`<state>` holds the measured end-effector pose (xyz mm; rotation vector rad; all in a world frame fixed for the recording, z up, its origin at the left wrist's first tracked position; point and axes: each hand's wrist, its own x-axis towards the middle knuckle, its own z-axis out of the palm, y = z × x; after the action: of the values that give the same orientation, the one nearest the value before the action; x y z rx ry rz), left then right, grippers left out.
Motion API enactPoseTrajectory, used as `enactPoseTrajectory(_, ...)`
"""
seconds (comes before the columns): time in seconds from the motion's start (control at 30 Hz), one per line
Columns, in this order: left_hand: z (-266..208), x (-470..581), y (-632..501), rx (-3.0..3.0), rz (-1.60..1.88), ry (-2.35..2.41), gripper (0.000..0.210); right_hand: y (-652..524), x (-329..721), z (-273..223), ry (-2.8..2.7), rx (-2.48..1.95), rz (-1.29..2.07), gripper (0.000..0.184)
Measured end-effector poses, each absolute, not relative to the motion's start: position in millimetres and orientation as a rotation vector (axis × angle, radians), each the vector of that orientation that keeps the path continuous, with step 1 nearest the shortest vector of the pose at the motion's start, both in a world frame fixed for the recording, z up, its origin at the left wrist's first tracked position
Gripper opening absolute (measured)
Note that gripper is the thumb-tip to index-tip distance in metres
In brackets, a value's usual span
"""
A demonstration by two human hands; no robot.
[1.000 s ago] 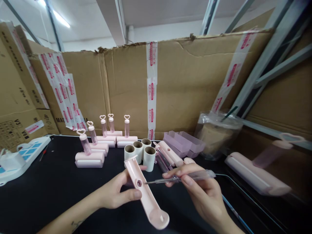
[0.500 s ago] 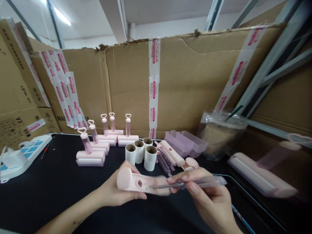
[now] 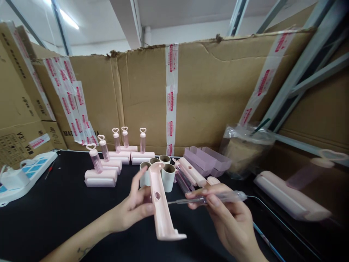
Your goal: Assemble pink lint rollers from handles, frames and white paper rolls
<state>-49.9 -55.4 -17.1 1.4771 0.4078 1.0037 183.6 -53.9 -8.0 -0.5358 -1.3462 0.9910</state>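
Observation:
My left hand (image 3: 129, 213) pinches a pale pink lint roller cover (image 3: 161, 214) from its left side, near the middle. The trough-shaped cover stands nearly upright, its hollow inside and a small hole facing me; the part behind the hole is hidden. In my right hand (image 3: 230, 214) is a screwdriver (image 3: 195, 201) with a clear handle. Its thin shaft points left, and the tip is close to the cover's right edge; whether they touch I cannot tell. White-walled paper rolls (image 3: 168, 182) stand just behind the cover.
Several finished-looking lint rollers (image 3: 100, 174) with heart-shaped loops stand at the left back, and another lint roller (image 3: 291, 196) is at right. Loose pink parts (image 3: 193, 171), lilac translucent covers (image 3: 200, 160) and a plastic bag (image 3: 242, 153) lie toward the right. A power strip (image 3: 32, 174) sits far left.
The pink cover has turned from lying crosswise to nearly upright. My left fingers have shifted to its side. The screwdriver tip has moved from inside the cover to its right edge.

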Motion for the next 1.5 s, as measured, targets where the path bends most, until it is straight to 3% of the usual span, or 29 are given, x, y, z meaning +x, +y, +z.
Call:
enactPoseTrajectory(0.23, -22, -54, -57, 1.653, 0.865, 0.658, 0.063, -55, 184, -5, -1.401, -0.444, 0.964, 0.009)
enactPoseTrajectory(0.6, -17, -52, -61, 1.797, 0.819, 0.625, 0.038, -54, 183, -12, -1.507, -0.379, 1.131, 0.009)
enactPoseTrajectory(1.0, -23, -55, -59, 1.805, 0.845, 0.599, 0.051, -49, 181, -18, -1.407, -0.549, 1.267, 0.009)
enactPoseTrajectory(1.5, -25, -53, -55, 1.674, 0.860, 0.616, 0.049, -49, 169, -22, -1.218, -0.529, 1.545, 0.011)
